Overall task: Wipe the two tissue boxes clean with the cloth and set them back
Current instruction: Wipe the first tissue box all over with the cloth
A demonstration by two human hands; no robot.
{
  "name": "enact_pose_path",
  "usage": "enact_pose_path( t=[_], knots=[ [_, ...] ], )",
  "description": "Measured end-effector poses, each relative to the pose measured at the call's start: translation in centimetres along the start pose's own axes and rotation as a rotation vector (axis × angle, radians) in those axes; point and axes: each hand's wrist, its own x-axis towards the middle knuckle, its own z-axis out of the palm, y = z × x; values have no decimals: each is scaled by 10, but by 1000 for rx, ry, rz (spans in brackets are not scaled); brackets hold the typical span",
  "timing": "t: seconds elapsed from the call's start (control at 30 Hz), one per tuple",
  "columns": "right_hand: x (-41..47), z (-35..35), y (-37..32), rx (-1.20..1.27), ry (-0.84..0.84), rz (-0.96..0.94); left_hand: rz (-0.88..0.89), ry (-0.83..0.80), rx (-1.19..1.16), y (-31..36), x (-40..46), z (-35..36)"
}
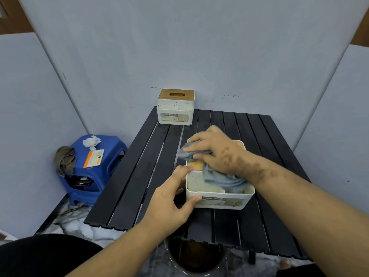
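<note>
A white speckled tissue box (216,199) with a wooden lid sits near the middle of the black slatted table (139,176). My right hand (217,150) presses a grey-blue cloth (223,179) onto the box's top; part of the cloth hangs over the front compartment. My left hand (171,198) grips the box's left front corner, thumb on the front wall, fingers on the rim. A second tissue box (175,108), same kind with its wooden lid on, stands untouched at the table's far left edge.
A blue plastic stool (89,170) stands left of the table, with a brown rag (64,159), a crumpled white tissue (91,141) and an orange-white packet (93,157) on it. Grey wall panels close in behind and beside. A dark round bin (197,256) sits below the table's near edge.
</note>
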Motion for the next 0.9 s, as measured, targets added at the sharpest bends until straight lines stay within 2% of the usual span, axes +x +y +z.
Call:
enact_pose_path(
  t=[0.1,0.13,0.23,0.3,0.37,0.5,0.57,0.73,0.83,0.9],
  knots=[
    [13,-12,17,-229,-24,313,-15,-4,14,-1,0,0],
    [16,-11,14,-294,-54,335,-16,-4,18,0,0,1],
    [18,1,-5,-182,-32,98,-14,-5,20,0,-1,2],
    [15,4,-5,-105,-30,15,-13,-5,20,-1,-1,3],
    [11,-3,6,-94,-23,80,-14,-12,30,0,-1,2],
    [-11,-23,40,-227,-45,281,-28,-4,54,0,-2,2],
    [-33,-31,52,-198,-37,345,-40,-7,50,-2,-3,1],
    [-73,-39,56,-102,10,378,-64,-53,36,-1,-5,3],
    [-72,-34,35,-155,35,452,-77,-69,24,0,-5,2],
    [-66,-25,13,-241,56,410,-83,-69,28,1,-5,2]
  ],
)
